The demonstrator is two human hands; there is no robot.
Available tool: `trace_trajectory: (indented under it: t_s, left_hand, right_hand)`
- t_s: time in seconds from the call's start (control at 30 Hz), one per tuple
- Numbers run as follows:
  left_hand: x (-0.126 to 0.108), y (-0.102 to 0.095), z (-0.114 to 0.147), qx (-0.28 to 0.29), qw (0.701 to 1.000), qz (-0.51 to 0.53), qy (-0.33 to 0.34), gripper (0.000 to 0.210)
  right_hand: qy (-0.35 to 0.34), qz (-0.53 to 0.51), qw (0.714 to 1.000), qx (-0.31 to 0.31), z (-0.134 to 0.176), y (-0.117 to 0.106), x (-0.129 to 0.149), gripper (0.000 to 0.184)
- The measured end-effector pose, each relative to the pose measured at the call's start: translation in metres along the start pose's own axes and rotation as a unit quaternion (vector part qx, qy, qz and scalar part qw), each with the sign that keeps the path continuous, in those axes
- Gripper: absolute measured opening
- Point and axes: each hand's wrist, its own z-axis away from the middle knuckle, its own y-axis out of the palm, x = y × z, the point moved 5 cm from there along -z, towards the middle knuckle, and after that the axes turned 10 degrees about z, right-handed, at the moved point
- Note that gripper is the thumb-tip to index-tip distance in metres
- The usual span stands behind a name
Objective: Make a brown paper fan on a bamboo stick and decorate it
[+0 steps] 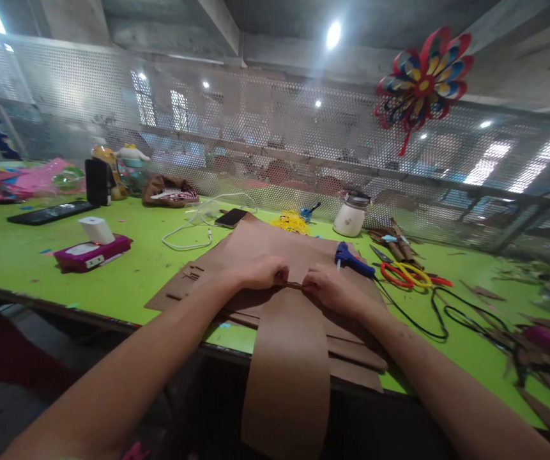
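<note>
My left hand (267, 272) and my right hand (322, 287) pinch the far end of a long strip of brown paper (289, 364) between them, where its edge is folded over. The strip's near part curves down over the front edge of the table. Beneath my hands lie several brown paper sheets (260, 239), stacked unevenly, with slits cut in the left part. A blue glue gun (351, 260) rests on the sheets just beyond my right hand. The fingertips of both hands are closed and partly hidden by the knuckles.
Scissors with red and yellow handles (411, 275) lie right of the glue gun, near a black cable (440, 319). A purple power strip (92, 252) sits left on the green table (126, 287). Behind are a phone (232, 218), yellow shreds (291, 222) and a jar (350, 216).
</note>
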Motion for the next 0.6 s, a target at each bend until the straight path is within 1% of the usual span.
trace_trajectory:
  t_s: [0.1,0.2,0.3,0.43,0.6]
  left_hand:
    - [-0.005,-0.003,0.005,-0.003,0.999,-0.027,-0.020,0.008]
    - [-0.011,-0.006,0.012,-0.004,0.997,-0.063,-0.033,0.007]
    - [-0.014,-0.008,0.015,0.006,0.996,-0.082,-0.046,0.007]
    - [-0.017,-0.006,0.015,0.012,0.993,-0.116,-0.034,0.008]
    - [-0.020,0.002,0.014,-0.001,0.986,-0.165,-0.014,0.013]
  right_hand:
    - [0.003,0.040,0.999,0.015,0.003,0.001,-0.001,0.011]
    - [0.006,0.073,0.997,0.033,0.005,0.001,0.001,0.013]
    - [0.000,0.110,0.993,0.042,0.006,0.000,0.006,0.014]
    - [-0.017,0.155,0.987,0.035,0.009,-0.002,0.016,0.014]
    - [-0.041,0.164,0.985,0.024,0.013,-0.004,0.024,0.014]
